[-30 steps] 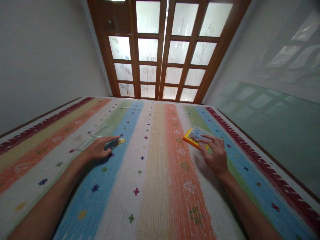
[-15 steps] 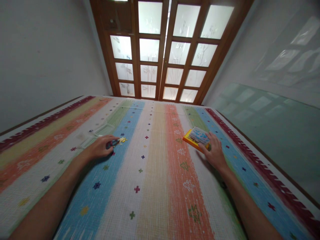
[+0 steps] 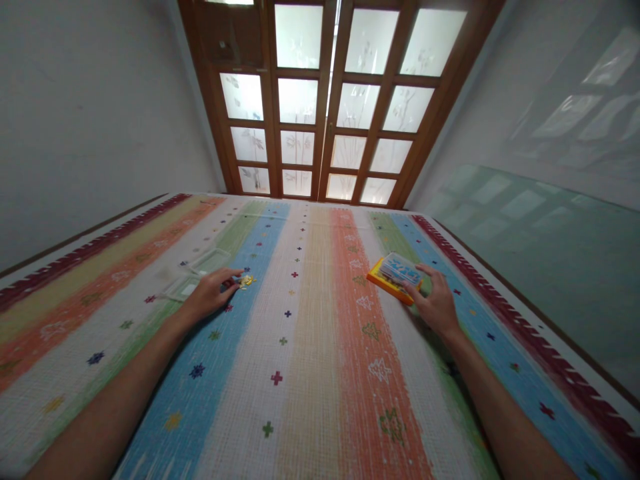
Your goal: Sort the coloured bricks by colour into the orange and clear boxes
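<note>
A small pile of yellow and whitish bits (image 3: 247, 282) lies on the blue stripe of the cloth. My left hand (image 3: 213, 293) rests beside it, thumb and forefinger curved and slightly apart at the pile's left edge; I see nothing held between them. On the right, my right hand (image 3: 436, 300) grips the near right side of a small flat box (image 3: 397, 272). That box has a yellow-orange base and a clear top with blue and white printing, and sits tilted in my fingers. Its contents are too small to make out.
Behind my left hand lies a clear plastic container (image 3: 173, 288), with another clear piece (image 3: 214, 257) just beyond. A striped cloth (image 3: 310, 347) covers the table. Wooden doors with frosted panes (image 3: 297, 100) stand at the far end, with walls on both sides.
My left thumb and forefinger have shifted slightly right towards the pile, and a dark patch between them no longer shows. The fingers of my right hand have spread a little along the box.
</note>
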The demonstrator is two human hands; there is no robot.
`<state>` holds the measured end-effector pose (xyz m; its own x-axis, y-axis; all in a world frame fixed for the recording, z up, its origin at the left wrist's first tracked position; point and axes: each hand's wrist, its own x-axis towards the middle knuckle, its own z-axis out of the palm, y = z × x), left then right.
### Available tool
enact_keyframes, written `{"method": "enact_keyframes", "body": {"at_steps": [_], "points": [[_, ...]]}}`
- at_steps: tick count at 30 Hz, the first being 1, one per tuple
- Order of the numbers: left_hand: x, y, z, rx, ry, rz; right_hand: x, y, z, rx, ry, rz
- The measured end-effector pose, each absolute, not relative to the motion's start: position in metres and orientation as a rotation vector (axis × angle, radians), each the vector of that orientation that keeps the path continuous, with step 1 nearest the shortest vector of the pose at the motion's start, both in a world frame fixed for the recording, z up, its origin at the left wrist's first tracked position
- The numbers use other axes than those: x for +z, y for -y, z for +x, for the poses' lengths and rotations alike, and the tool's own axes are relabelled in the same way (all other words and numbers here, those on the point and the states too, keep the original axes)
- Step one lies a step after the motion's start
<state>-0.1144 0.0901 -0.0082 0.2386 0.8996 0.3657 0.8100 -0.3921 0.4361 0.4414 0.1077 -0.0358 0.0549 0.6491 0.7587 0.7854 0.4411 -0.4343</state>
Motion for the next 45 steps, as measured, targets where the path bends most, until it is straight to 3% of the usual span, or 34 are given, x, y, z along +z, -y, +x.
{"method": "enact_keyframes", "body": {"at_steps": [11,24,45], "points": [[-0.020,-0.088,-0.099,0.726,-1.615,2.451,-0.007,-0.083,0.404,-0.161,1.702,-1.138],[-0.026,-0.099,-0.098,0.585,-1.510,2.470,-0.030,-0.046,0.333,0.408,1.994,-1.011],[-0.019,-0.091,-0.093,0.696,-1.588,2.395,-0.025,-0.033,0.330,0.445,2.143,-1.060]]}}
